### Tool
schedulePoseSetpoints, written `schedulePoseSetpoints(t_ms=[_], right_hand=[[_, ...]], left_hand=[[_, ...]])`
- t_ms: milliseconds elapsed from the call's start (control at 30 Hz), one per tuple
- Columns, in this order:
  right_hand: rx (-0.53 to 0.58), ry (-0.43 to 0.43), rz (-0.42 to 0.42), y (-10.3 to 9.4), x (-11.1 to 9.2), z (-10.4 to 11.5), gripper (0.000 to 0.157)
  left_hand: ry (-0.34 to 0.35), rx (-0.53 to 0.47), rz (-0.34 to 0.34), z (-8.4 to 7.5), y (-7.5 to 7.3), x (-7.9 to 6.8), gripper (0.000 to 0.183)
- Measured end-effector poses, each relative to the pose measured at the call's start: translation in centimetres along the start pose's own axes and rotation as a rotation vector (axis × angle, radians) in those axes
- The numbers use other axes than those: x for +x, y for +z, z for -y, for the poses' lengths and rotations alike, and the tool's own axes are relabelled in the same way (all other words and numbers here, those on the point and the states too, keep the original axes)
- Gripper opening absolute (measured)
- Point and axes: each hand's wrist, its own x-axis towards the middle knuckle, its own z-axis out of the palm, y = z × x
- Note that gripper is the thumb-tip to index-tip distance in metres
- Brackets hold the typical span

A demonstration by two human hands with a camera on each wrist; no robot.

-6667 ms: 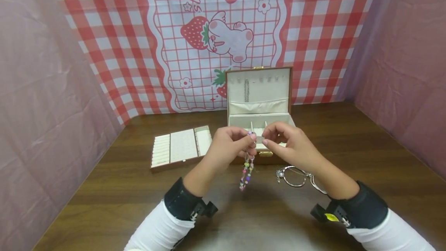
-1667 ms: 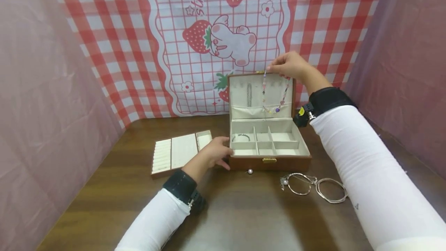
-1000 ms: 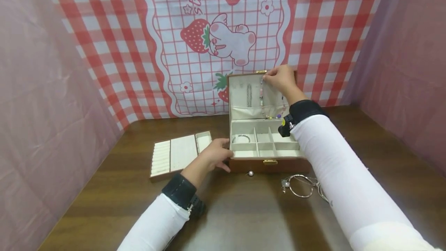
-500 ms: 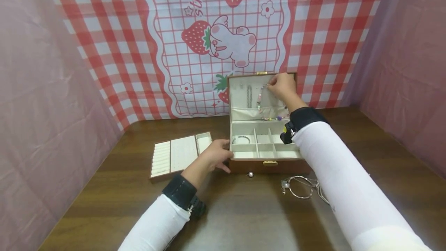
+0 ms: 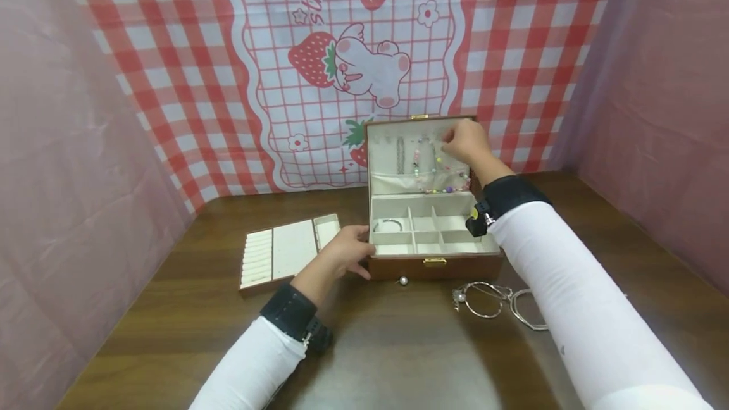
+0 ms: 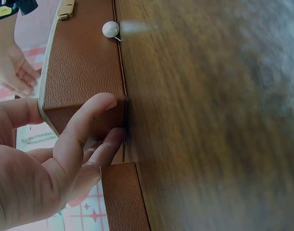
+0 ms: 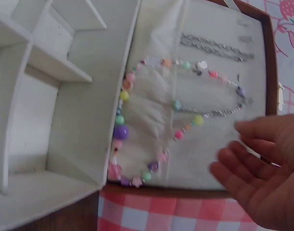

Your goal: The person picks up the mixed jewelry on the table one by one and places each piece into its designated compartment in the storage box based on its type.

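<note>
A brown jewelry box (image 5: 398, 267) stands with its lid raised. From the inside of the lid hangs a colourful beaded necklace (image 7: 120, 131), its silver chain end up near the hooks. My right hand (image 7: 262, 168) is just beside the chain end, fingers loosely bent and apart, with nothing between them. My left hand (image 5: 347, 250) rests against the box's left side; in the left wrist view its thumb (image 6: 96, 103) and other fingers touch the leather near the corner. A silver chain (image 7: 216, 46) hangs on the lid beside the necklace.
Left of the box lies a jewelry tray (image 5: 293, 248) with ring rolls. A pearl piece (image 5: 403, 281) sits before the box. Silver bangles (image 5: 484, 300) lie at right on the table (image 5: 398, 347). A bracelet (image 5: 388, 225) lies in a left compartment.
My right hand has brought the beaded necklace from above the lid down to its hooks and let it go, then drawn slightly right. The left hand has stayed at the box's side lately.
</note>
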Motion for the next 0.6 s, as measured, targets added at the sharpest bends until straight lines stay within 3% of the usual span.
schedulePoseSetpoints(t_ms=[133, 333, 467, 600], right_hand=[[-0.067, 0.047, 0.173, -0.7, -0.2, -0.2, 0.020], [-0.218, 0.086, 0.410, 0.5, -0.9, -0.9, 0.041], [-0.219, 0.099, 0.461, 2.0, -1.3, -1.0, 0.037], [-0.221, 0.060, 0.465, 3.6, -1.4, -0.4, 0.035]], left_hand=[[0.000, 0.013, -0.011, -0.3, -0.2, 0.1, 0.070], [-0.005, 0.026, -0.019, -0.4, -0.1, 0.2, 0.070], [-0.008, 0.036, -0.023, -0.2, 0.2, 0.2, 0.070], [-0.004, 0.038, -0.023, 0.0, 0.3, 0.1, 0.070]])
